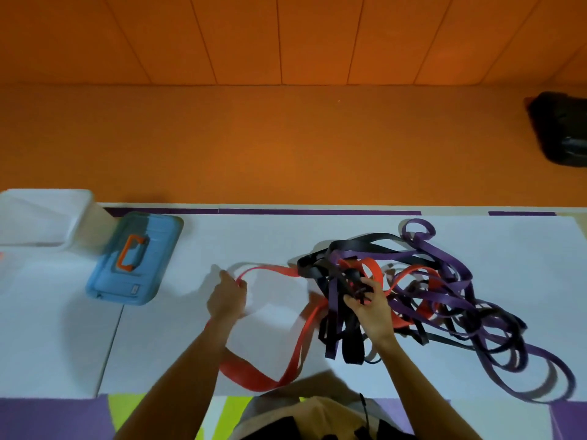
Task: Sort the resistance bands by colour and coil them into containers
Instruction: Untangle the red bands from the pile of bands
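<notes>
A tangle of resistance bands lies on the white surface, mixing purple, black and red loops. One long red band stretches out of the pile to the left and down toward me. My left hand pinches this red band at its far loop, left of the pile. My right hand grips a bunch of black and purple strands at the pile's left side, holding them up a little. A blue container with an orange handle lies at the left, lid shut.
A clear plastic tub stands at the far left, behind the blue container. The white surface ends at an orange floor beyond. A black bag sits on the floor at the far right.
</notes>
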Demonstrator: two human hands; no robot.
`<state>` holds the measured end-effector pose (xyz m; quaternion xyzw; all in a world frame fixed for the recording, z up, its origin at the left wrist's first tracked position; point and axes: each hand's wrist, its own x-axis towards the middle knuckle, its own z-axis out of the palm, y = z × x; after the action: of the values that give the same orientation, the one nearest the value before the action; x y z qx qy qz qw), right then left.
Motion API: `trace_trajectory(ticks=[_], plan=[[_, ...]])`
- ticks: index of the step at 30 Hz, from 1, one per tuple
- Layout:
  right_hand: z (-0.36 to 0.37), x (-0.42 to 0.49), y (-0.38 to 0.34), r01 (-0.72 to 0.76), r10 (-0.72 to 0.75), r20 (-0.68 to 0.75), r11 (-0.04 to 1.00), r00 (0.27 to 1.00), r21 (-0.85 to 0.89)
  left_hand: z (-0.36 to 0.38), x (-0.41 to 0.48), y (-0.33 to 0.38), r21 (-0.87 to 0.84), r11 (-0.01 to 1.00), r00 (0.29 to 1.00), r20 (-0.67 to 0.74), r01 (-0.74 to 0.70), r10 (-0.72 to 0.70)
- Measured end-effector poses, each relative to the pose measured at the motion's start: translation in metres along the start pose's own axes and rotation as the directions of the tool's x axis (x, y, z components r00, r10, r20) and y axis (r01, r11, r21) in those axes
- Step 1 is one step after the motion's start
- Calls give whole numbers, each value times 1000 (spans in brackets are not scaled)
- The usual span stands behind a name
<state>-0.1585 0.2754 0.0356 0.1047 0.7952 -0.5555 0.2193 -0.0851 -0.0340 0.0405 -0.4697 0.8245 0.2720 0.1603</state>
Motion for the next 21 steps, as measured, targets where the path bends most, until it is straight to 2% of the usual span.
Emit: trace_trajectory(ticks=[3, 6, 8, 10, 12, 14, 16, 17, 19, 21], plan=[[7, -4, -4, 53, -48, 74, 997, 996, -59, -23, 23, 17, -264, 962, 997, -7, 68, -72], [13, -11, -6, 89, -56, 250, 989, 967, -120, -36, 38, 28, -442, 897, 999, -22, 35, -50], [17, -13, -4, 104, -50, 386, 988, 921, -118, -39, 39, 34, -380, 925, 999, -51, -20, 0], [21, -17, -1, 101, -31, 498, 988, 867, -115, -35, 36, 38, -187, 980, 997, -47, -67, 59], [24, -18, 3, 117, -20, 569, 984, 822, -135, -26, 30, 39, -2, 993, 993, -15, -115, 115], [23, -17, 5, 133, -7, 597, 977, 802, -168, -9, 22, 40, 67, 974, 976, 5, -218, 218], [20, -14, 3, 227, -82, 542, 951, 836, -208, 11, 8, 46, 20, 936, 934, 63, -352, 350], [18, -10, 2, 278, -148, 473, 935, 869, -219, 21, -2, 51, -65, 916, 910, 109, -396, 401], [11, 1, -1, 314, -238, 294, 917, 926, -247, 38, -24, 64, -260, 891, 873, 227, -373, 431], [4, 14, -7, 312, -264, 176, 873, 948, -375, 56, -36, 74, -335, 901, 871, 310, -275, 382]])
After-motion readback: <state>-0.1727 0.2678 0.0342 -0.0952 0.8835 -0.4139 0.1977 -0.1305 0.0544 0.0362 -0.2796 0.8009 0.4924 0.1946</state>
